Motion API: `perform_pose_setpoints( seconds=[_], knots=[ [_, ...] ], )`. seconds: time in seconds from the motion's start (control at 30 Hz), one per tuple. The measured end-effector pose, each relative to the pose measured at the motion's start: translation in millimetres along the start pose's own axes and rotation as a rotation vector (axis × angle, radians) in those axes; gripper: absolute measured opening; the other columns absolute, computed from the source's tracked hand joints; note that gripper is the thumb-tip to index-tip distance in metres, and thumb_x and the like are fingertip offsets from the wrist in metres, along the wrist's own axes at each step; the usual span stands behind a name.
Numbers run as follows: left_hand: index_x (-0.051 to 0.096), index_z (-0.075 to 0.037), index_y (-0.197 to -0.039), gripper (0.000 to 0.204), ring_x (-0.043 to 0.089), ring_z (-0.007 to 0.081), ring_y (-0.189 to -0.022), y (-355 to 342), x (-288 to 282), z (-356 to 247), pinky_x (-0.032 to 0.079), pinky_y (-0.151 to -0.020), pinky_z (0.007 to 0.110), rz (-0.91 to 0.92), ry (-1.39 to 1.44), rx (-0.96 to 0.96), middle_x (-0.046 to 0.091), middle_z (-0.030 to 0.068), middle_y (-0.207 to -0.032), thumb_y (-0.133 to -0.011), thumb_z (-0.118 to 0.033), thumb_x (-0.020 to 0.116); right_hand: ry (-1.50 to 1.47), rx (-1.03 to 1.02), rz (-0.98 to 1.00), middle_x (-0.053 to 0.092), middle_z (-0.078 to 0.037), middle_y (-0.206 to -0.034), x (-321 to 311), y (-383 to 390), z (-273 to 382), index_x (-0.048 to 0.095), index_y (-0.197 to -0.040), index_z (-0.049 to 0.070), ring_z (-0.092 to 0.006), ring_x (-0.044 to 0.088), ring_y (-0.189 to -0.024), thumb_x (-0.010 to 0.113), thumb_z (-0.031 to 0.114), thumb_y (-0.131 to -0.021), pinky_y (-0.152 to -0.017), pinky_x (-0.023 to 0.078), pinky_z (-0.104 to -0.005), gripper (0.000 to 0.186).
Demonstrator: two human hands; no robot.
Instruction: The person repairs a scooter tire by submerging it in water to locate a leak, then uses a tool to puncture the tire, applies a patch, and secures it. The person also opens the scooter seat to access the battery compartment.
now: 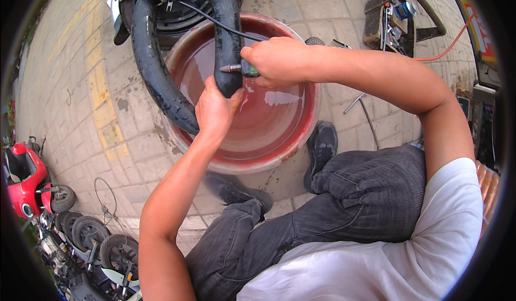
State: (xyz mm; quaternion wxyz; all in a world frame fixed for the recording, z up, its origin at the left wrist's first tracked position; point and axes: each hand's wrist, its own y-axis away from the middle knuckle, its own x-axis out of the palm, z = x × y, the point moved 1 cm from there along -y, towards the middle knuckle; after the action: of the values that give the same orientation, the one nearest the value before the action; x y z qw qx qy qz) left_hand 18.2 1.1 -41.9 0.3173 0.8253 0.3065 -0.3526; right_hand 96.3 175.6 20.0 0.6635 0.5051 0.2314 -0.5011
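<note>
A black rubber inner tube (228, 48) hangs down from the wheel (185, 19) in a loop over a red basin (177, 59) of water. My left hand (214, 107) is closed round the tube's lower bend, the thumb on its right side. Gripped in my right hand (277, 60) is a small dark hand tool with a green patch (249, 69). Its tapered metal tip points left and lies against or just over the tube; contact is hard to tell. A thin black cable (215, 23) crosses the tube toward my right hand, where its end is hidden.
At the upper right stands an open toolbox (388, 19) with a red hose (446, 48) beside it. Metal rods (368, 115) lie on the paving right of the basin. My shoes (322, 145) are at its near edge. A red scooter (27, 180) and several wheels (88, 231) are at left.
</note>
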Motion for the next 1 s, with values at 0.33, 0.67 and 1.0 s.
perform_pose_setpoints(
  seconds=[0.33,0.67,1.0],
  knots=[
    [0.057,0.001,-0.114,0.057,0.070,0.0304,-0.088,-6,2,7,0.053,-0.079,0.038,0.036,0.110,-0.016,0.071,0.0195,-0.095,-0.075,-0.032,0.083,-0.056,-0.093,0.029,0.066,-0.023,-0.101,13,4,0,0.056,-0.105,-0.003,-0.0406,0.067,-0.091,0.068,0.022,-0.081,-0.080,0.054,-0.0486,0.037],
    [0.058,0.003,-0.110,0.054,0.060,0.0128,-0.082,-11,1,10,0.051,-0.076,0.028,0.158,0.523,0.052,0.065,0.0064,-0.092,-0.074,-0.028,0.086,-0.052,-0.021,-0.156,0.065,-0.021,-0.097,16,9,-20,0.055,-0.101,0.000,-0.0409,0.066,-0.086,0.068,0.026,-0.083,-0.078,0.053,-0.0491,0.035],
    [0.059,0.003,-0.110,0.053,0.060,0.0119,-0.080,-11,0,11,0.050,-0.074,0.027,0.190,0.585,0.048,0.064,0.0058,-0.092,-0.075,-0.028,0.085,-0.013,-0.085,-0.134,0.064,-0.020,-0.095,20,18,-15,0.053,-0.101,0.000,-0.0410,0.066,-0.084,0.071,0.027,-0.082,-0.075,0.053,-0.0491,0.037]
  ],
)
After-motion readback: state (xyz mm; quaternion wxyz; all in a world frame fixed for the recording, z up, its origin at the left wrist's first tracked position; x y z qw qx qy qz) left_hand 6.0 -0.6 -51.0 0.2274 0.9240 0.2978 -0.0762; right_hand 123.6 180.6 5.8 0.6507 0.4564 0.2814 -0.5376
